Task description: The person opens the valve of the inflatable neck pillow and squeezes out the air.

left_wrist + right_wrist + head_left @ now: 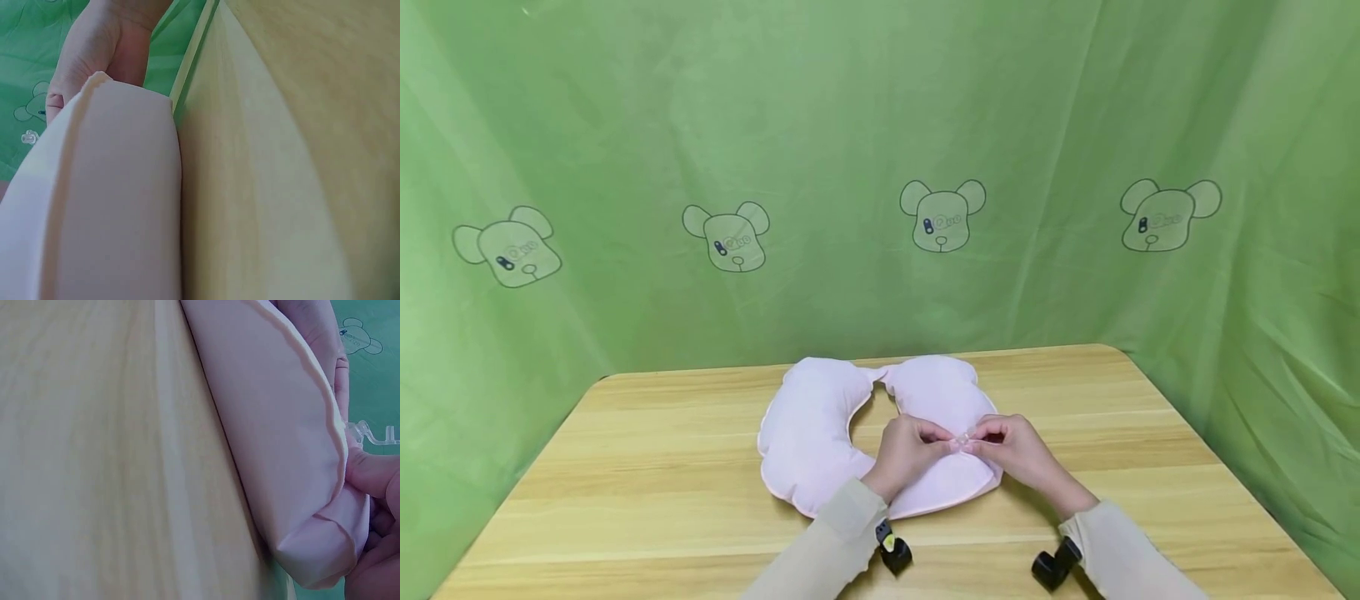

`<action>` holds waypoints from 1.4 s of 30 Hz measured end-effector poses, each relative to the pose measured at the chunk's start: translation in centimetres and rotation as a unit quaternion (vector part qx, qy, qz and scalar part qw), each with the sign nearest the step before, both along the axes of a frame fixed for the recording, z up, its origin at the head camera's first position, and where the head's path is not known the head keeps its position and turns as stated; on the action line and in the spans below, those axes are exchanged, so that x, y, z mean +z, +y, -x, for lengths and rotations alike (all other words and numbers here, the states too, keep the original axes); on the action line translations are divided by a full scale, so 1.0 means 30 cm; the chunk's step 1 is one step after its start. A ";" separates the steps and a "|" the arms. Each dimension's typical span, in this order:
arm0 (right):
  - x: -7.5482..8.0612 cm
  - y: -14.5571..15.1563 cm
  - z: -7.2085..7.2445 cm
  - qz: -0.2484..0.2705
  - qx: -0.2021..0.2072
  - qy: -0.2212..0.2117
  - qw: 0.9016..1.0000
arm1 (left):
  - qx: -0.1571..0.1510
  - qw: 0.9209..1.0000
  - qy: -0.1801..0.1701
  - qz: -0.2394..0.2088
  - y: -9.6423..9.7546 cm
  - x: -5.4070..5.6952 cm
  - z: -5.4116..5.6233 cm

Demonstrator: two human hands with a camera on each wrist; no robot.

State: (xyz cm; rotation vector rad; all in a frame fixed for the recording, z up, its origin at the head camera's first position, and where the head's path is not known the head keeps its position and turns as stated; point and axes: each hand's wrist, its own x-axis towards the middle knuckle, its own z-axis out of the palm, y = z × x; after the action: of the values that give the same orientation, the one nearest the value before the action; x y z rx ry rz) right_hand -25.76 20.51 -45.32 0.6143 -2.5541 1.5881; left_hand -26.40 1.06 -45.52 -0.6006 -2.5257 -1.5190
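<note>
A puffed-up, pale pink U-shaped neck pillow (812, 417) lies on the wooden table, its ends pointing to the far side. On its right arm is a small clear plastic air valve (964, 439); the right wrist view shows the valve (361, 432) with its strap and cap sticking out sideways. My left hand (910, 450) pinches at the valve from the left, thumb and index finger together. From the right, my right hand (1021, 450) pinches at it too, the fingertips of both hands nearly meeting. The pillow's edge hides much of the left hand (109, 47) in the left wrist view.
The wooden table (662, 467) has rounded far corners. Behind it and at both sides hangs a green curtain (820, 108) with bear-head drawings. Black wrist cameras (1056, 565) hang below both sleeves, close above the table.
</note>
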 end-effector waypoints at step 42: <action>-0.011 -0.002 0.005 -0.035 -0.005 -0.047 0.998 | -0.005 0.998 -0.059 -0.012 -0.002 -0.030 0.008</action>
State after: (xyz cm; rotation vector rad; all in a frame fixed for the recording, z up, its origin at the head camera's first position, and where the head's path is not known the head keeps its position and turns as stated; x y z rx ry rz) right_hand -25.92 20.46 -45.64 0.5442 -2.6867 1.5659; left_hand -26.65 1.01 -46.43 -0.5376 -2.5898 -1.6317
